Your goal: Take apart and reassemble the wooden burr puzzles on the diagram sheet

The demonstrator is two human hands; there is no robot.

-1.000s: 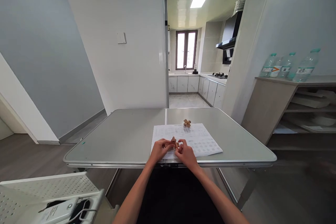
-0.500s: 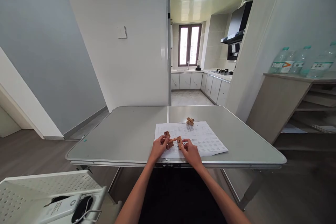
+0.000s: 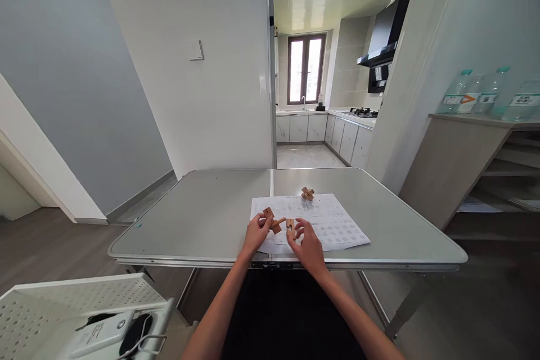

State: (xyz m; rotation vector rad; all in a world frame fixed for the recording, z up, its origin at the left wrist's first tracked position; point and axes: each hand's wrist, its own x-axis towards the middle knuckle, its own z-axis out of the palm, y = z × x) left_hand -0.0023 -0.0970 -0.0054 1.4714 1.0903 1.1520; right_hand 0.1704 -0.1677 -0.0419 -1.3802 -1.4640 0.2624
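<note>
My left hand (image 3: pixel 256 233) is closed on joined wooden puzzle pieces (image 3: pixel 276 227), with a thin stick end pointing right. Between the fingers of my right hand (image 3: pixel 309 243) stands a single notched wooden puzzle piece (image 3: pixel 291 227), its cut-out facing me. A small gap separates this piece from the stick end. Both hands are above printed paper sheets (image 3: pixel 346 230) covered with small diagrams. Beyond them, near the top edge of the paper, sits an assembled wooden burr puzzle (image 3: pixel 307 193).
The grey folding table (image 3: pixel 189 214) has a metal rim. At lower left stands a white perforated basket (image 3: pixel 84 292) holding a white device (image 3: pixel 101 334) and a dark item. Several plastic bottles (image 3: pixel 489 95) stand on the wooden shelf unit (image 3: pixel 455 157) at right.
The notched piece in my right hand has turned and come away from the stick end of the left-hand pieces. My view has shifted slightly.
</note>
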